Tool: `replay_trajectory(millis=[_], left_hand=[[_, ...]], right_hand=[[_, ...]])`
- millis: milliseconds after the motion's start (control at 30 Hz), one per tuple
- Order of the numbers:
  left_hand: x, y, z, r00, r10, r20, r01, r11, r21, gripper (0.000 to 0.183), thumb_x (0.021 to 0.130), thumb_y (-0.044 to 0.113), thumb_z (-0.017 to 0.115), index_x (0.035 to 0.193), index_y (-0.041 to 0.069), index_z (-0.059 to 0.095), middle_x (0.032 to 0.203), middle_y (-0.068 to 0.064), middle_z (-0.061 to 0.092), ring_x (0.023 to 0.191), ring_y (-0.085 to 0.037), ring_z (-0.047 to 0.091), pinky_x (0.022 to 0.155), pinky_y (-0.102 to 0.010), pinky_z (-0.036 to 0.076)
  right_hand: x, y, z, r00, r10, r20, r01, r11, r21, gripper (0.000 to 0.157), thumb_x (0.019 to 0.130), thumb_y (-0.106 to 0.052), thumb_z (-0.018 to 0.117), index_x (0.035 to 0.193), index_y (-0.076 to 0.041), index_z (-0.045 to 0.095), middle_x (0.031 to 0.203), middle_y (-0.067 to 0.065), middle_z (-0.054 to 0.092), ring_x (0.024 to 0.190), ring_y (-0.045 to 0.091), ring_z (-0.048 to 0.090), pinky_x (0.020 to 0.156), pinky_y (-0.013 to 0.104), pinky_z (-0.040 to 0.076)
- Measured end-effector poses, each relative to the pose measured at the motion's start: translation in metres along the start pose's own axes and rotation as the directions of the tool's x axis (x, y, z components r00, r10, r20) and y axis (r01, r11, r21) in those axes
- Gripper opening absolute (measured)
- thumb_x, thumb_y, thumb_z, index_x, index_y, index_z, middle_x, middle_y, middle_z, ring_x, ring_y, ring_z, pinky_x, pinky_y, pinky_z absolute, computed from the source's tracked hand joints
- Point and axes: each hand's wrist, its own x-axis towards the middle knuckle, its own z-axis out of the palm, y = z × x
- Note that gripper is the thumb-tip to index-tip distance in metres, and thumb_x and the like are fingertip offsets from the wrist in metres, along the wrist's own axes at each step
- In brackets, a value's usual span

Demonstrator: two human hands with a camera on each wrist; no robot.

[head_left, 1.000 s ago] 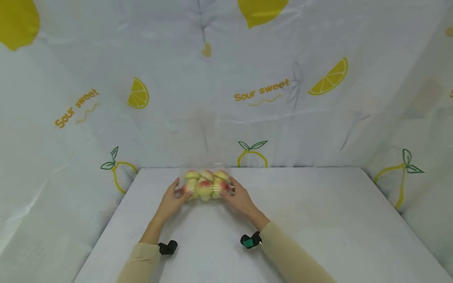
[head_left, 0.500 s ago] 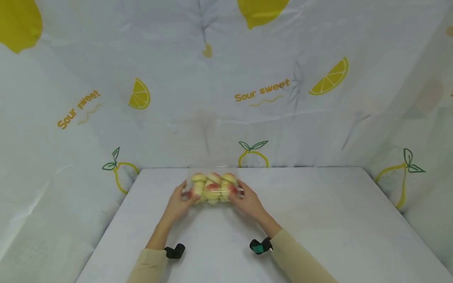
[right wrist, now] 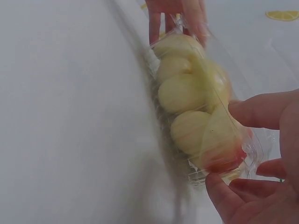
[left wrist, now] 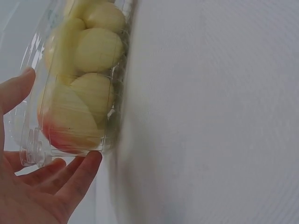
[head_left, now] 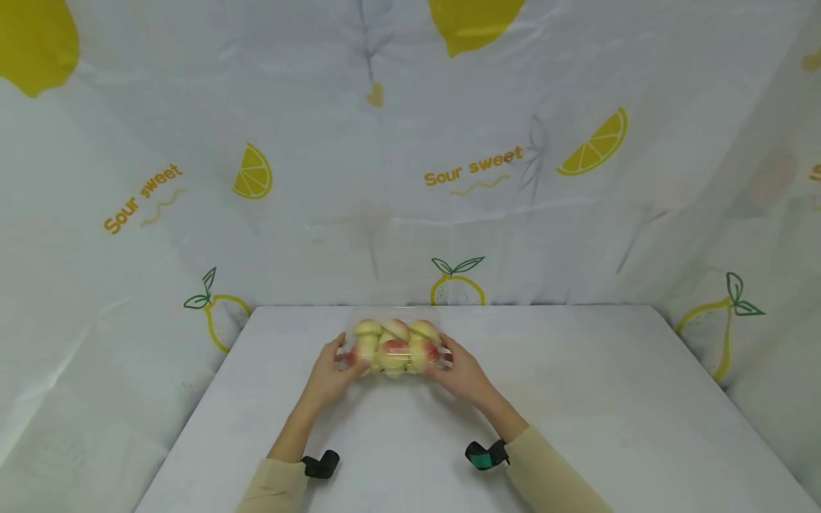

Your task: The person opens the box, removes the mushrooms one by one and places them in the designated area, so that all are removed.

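A clear plastic clamshell box [head_left: 396,371] full of yellow peaches [head_left: 393,349] with red blushes is held between both hands, close over the far part of the table. My left hand [head_left: 331,375] grips its left end, thumb toward the near side and fingers around the end. On the opposite end, my right hand [head_left: 465,375] holds it in the same way. In the left wrist view, fingertips [left wrist: 95,158] press under the box's end corner beside a red-blushed peach [left wrist: 65,123]. The right wrist view shows the thumb [right wrist: 254,109] against the clear lid.
The white table [head_left: 577,413] stretches right and forward of the box. A white curtain [head_left: 398,142] printed with lemons hangs behind the table's far edge and along both sides. Dark wrist mounts [head_left: 322,464] sit at the sleeves.
Both hands have carried the box of peaches to the right and slightly nearer to me. Their hold on its two ends looks the same.
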Motion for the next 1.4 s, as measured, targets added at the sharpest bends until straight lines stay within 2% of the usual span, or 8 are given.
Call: replay_trajectory(millis=[367, 600, 1100, 1400], left_hand=[[-0.007, 0.010, 0.013, 0.999, 0.029, 0.020, -0.028, 0.999, -0.040, 0.083, 0.088, 0.027, 0.081, 0.150, -0.010, 0.038, 0.142, -0.032, 0.047, 0.122, -0.048, 0.056, 0.096, -0.056, 0.049], [-0.010, 0.014, 0.020, 0.998, 0.061, 0.035, -0.059, 0.997, -0.047, 0.084, 0.087, 0.027, 0.081, 0.149, -0.010, 0.038, 0.141, -0.030, 0.048, 0.120, -0.046, 0.057, 0.092, -0.053, 0.052], [-0.016, 0.025, 0.038, 0.996, 0.048, 0.070, -0.042, 0.996, -0.085, 0.087, 0.086, 0.031, 0.082, 0.151, -0.007, 0.038, 0.141, -0.027, 0.048, 0.121, -0.043, 0.057, 0.093, -0.054, 0.051], [-0.019, 0.031, 0.046, 0.994, 0.071, 0.084, -0.064, 0.995, -0.079, 0.087, 0.086, 0.033, 0.082, 0.150, -0.006, 0.038, 0.142, -0.026, 0.048, 0.120, -0.042, 0.057, 0.092, -0.051, 0.052]], right_hand=[[-0.012, 0.013, -0.013, 0.999, -0.014, -0.040, 0.015, 0.999, 0.034, 0.081, 0.085, -0.013, 0.081, 0.152, 0.004, 0.039, 0.146, 0.025, 0.051, 0.123, 0.040, 0.057, 0.095, 0.045, 0.053], [-0.021, 0.017, -0.022, 0.999, 0.015, -0.038, -0.013, 0.999, 0.033, 0.080, 0.086, -0.011, 0.080, 0.153, 0.003, 0.038, 0.148, 0.025, 0.049, 0.126, 0.041, 0.055, 0.097, 0.045, 0.052], [-0.040, 0.021, -0.045, 0.999, 0.014, -0.030, -0.014, 0.999, 0.030, 0.079, 0.087, -0.007, 0.077, 0.153, 0.005, 0.036, 0.148, 0.028, 0.047, 0.129, 0.043, 0.053, 0.100, 0.046, 0.050], [-0.047, 0.025, -0.055, 1.000, -0.002, -0.019, 0.002, 1.000, 0.025, 0.075, 0.089, -0.006, 0.074, 0.153, 0.006, 0.036, 0.151, 0.027, 0.043, 0.130, 0.043, 0.052, 0.098, 0.045, 0.051]])
